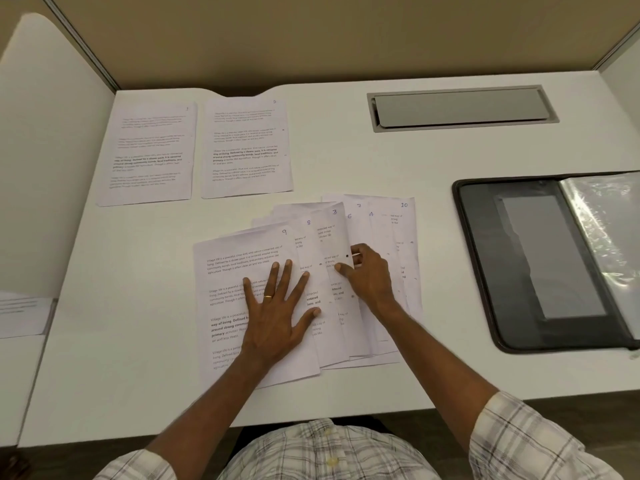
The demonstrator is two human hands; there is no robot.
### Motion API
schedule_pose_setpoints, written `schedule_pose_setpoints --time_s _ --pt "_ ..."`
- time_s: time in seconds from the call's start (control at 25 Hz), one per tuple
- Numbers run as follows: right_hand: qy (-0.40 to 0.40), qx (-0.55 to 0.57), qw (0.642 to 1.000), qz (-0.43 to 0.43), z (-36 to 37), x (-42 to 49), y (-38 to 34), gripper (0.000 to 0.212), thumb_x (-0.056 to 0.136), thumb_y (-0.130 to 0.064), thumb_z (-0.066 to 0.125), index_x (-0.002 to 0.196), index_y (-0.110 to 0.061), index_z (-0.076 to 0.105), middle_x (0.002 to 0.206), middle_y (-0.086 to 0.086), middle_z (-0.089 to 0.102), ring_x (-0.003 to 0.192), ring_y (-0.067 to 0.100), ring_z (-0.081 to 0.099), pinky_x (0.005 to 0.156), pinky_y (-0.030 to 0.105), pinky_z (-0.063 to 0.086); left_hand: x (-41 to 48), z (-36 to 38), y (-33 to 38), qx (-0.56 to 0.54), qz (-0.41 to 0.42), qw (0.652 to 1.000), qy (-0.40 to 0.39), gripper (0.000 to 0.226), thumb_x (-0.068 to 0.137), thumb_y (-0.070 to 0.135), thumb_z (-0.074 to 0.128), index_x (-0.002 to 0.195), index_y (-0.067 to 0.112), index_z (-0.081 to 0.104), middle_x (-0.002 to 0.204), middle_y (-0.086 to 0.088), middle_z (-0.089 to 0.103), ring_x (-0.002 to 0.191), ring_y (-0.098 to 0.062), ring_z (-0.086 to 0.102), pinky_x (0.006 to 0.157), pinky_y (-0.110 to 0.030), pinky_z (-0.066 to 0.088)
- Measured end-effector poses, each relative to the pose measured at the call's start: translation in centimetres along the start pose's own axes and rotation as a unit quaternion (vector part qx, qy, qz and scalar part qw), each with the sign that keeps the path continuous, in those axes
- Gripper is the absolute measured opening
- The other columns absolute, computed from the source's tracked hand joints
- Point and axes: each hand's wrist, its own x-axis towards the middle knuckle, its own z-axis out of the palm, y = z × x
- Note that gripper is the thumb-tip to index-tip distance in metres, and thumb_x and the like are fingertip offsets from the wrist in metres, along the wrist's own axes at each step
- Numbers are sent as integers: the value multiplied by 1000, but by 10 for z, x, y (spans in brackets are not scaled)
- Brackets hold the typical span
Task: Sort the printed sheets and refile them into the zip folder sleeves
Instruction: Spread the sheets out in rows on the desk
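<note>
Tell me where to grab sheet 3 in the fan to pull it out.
Likely sheet 3 at its exposed right edge, coming from the right, where the right hand already pinches it. Its left part lies under sheets 8 and 9, pinned by the flat left hand, so only that right strip looks free.

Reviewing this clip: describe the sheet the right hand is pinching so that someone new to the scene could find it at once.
Start at the white desk, then the fanned pile of printed sheets in front of the person. The sheet numbered 3 lies in the middle of the fan, its right edge pinched by the right hand. It differs from its neighbours, 8 and 6, by the handwritten 3 in its top corner.
</note>
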Motion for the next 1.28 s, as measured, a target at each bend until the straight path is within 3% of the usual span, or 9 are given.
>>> schedule_pose_setpoints --time_s 0.12,0.24,0.56,0.76,0.84,0.92,1.04,1.12,1.28 --pt "-64 8 998 -3 -3 -8 5 42 87 -33 80 121 -10 69 118 3 74 98 21 73 89 41 61 3 -3 8 -15 21 999 24 68 103 48 42 164 30 19 174 -3 5 160 -25 2 117 -75 9" --pt "-116 50 992 5 -11 -16 8 36 88 -28 80 120 -12 73 116 2 76 93 16 76 82 33 63 4 1 9 -15 16 999 26 69 104 58 36 165 30 19 174 -3 7 160 -25 3 119 -75 6" --pt "-67 135 988 29 -80 -3 -8 20 90 -26 78 100 -9 78 92 2 80 87 24 77 83 41 63 -7 4 -3 -2 16 1000 18 70 104 67 25 164 30 23 173 -3 9 160 -25 6 118 -75 8" --pt "-104 219 969 42 -128 10 -32 23 95 -23 71 112 -8 75 105 12 78 93 30 77 79 39 63 -3 1 2 -51 -13 998 24 65 106 64 23 161 30 32 172 -1 17 160 -22 10 121 -71 8" --pt "-120 249 960 48 -143 16 -44 25 97 -23 69 116 -8 73 108 14 77 91 28 76 73 35 63 4 -6 12 -150 -38 987 55 63 106 62 29 157 28 41 170 2 26 159 -15 14 127 -60 9" --pt "-136 263 954 43 -155 22 -56 26 97 -25 68 117 -10 73 111 15 76 90 27 76 73 34 62 25 -31 33 -349 -104 930 55 58 105 60 37 152 27 47 163 8 38 153 -6 28 128 -41 22" --pt "-150 289 945 30 -169 33 -72 32 94 -29 68 120 -11 73 115 14 75 93 27 74 76 36 63 75 -85 63 -661 -229 713 -54 47 103 56 46 140 29 59 134 10 68 123 -5 63 109 -35 51" --pt "-154 302 940 20 -175 44 -80 36 94 -30 68 124 -11 71 118 14 74 98 29 73 79 38 63 106 -105 65 -759 -259 588 -109 44 101 52 53 133 24 66 120 4 76 111 -13 72 96 -34 59" --pt "-131 295 946 17 -178 79 -88 34 95 -29 68 124 -10 70 119 13 74 102 29 73 86 41 62 156 -115 42 -787 -273 552 -48 35 94 18 74 127 10 70 117 -5 77 111 -25 73 87 -32 61"
